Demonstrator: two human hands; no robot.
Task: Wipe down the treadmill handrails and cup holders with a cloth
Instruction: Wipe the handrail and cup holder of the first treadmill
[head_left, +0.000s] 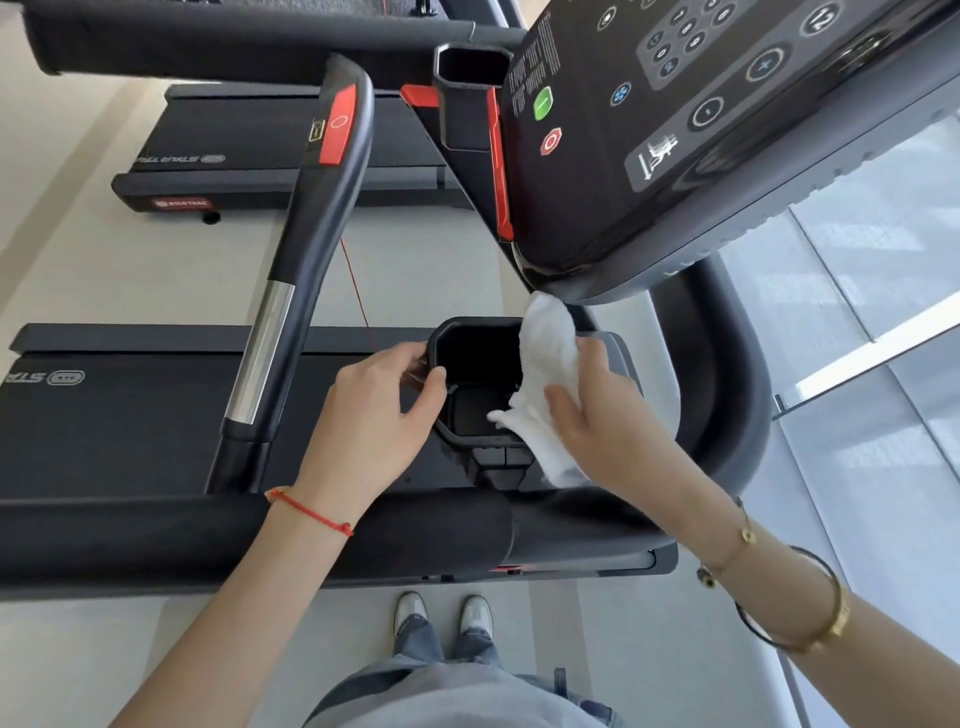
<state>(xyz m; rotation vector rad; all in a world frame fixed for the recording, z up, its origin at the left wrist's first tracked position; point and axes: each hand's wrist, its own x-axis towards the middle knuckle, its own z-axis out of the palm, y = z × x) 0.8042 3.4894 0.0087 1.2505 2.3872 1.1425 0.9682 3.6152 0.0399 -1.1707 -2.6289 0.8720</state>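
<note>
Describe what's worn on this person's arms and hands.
Both forearms are bare, no sleeves or gloves. The left hand has a thin red string bracelet at the wrist. The right hand arm carries a fine gold chain, a gold bangle and a thin dark band.

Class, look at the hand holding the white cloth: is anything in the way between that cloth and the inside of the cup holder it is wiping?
Nothing visible blocks it. The right hand holds the white cloth over the cup holder rim, a corner already hanging inside. The left hand grips the opposite rim, clear of the cloth. The console overhangs above, not between.
</note>
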